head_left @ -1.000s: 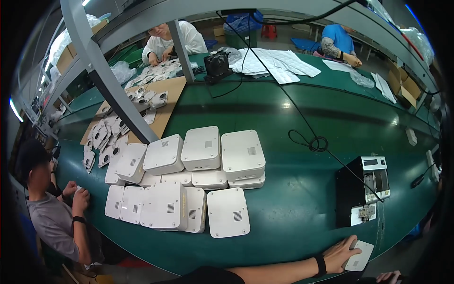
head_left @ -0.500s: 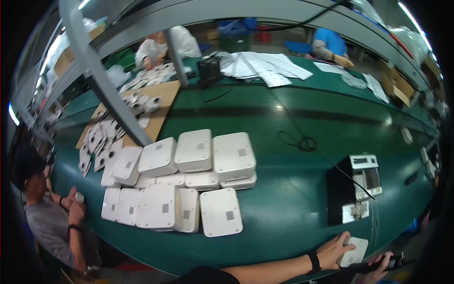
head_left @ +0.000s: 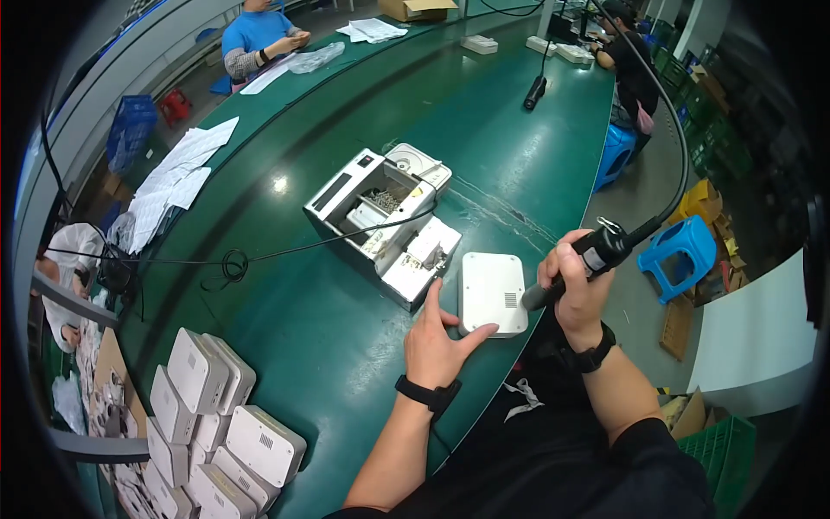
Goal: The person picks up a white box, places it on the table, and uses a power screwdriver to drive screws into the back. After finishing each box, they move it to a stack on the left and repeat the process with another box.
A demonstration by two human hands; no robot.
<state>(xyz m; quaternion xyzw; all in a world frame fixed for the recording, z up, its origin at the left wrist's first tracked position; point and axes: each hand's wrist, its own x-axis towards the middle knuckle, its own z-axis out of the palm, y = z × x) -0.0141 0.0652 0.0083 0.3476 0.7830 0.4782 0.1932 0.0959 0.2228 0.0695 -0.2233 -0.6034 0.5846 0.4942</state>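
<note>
1. The white, square, round-cornered plastic box (head_left: 491,281) lies flat near the edge of your glossy green table (head_left: 346,320).
2. Your left hand (head_left: 435,342) is spread, thumb against the box's near edge.
3. Your right hand (head_left: 577,290) grips a black cylindrical electric screwdriver (head_left: 598,253) beside the box; tip contact is unclear.
4. Beyond your left hand stands a black-and-white open-topped machine (head_left: 369,212).

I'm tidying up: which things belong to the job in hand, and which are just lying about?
Likely in the job:
black cylindrical corded tool, in the right hand
rounded white plastic case, by the left hand
black-and-white boxy machine
stacked white plastic cases

Apparently lying about:
loose white paper sheets
crumpled clear plastic bag
</note>
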